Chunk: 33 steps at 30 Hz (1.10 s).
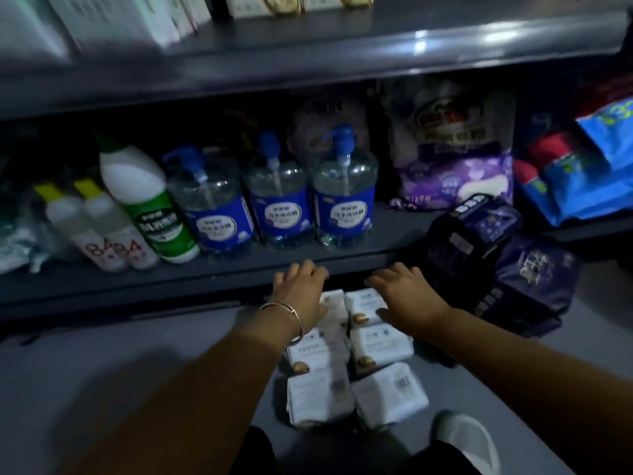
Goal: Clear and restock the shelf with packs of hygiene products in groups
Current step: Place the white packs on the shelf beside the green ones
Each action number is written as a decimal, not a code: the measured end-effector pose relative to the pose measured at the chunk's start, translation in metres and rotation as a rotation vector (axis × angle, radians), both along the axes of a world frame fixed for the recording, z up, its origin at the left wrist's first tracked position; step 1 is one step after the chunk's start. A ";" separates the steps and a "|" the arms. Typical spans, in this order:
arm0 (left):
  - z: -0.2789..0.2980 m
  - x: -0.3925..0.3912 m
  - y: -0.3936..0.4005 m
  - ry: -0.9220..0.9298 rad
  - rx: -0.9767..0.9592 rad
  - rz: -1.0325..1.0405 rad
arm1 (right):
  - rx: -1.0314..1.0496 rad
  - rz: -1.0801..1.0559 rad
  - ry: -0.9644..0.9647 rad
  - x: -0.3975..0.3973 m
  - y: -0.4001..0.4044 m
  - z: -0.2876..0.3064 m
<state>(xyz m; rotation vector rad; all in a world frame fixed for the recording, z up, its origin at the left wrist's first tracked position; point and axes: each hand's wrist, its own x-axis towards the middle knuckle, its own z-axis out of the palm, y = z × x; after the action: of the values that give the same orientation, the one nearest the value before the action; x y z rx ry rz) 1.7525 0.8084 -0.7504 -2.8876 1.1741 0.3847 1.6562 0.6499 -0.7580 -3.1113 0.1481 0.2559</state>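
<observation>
Three blue-labelled pump bottles beside a green-labelled white bottle on the shelf board

We get one head view, angled forward and down, close to the low shelf and floor.

Exposure: dim overall, cool blue-grey cast.
Glare: two bright patches on upper shelf edge, light coming from above.
Shadow: deep under upper shelf; rear of lower shelf near black.
Blur: white boxes top left smeared; left forearm soft; labels on pump bottles unreadable.
Distortion: wide-angle bowing of shelf lines, strongest at frame edges.
Floor: flat grey, evenly lit.
</observation>
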 end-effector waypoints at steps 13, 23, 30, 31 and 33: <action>-0.106 -0.010 0.006 0.233 0.174 -0.153 | -0.078 0.022 0.267 0.006 0.009 -0.130; -0.110 -0.037 0.013 0.270 0.259 -0.203 | -0.014 0.014 0.265 0.013 0.011 -0.114; -0.130 -0.065 0.020 0.100 0.371 -0.260 | 0.048 -0.047 0.269 0.010 0.004 -0.091; -0.132 -0.068 0.019 0.089 0.382 -0.244 | 0.057 -0.060 0.272 0.010 0.002 -0.089; -0.132 -0.069 0.017 0.098 0.384 -0.205 | 0.078 -0.085 0.277 0.011 -0.001 -0.084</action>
<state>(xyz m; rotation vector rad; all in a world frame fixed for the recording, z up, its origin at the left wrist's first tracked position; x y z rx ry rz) 1.6832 0.8258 -0.8828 -2.4228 1.2352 0.6682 1.6670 0.6493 -0.8423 -2.9669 0.2665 0.6724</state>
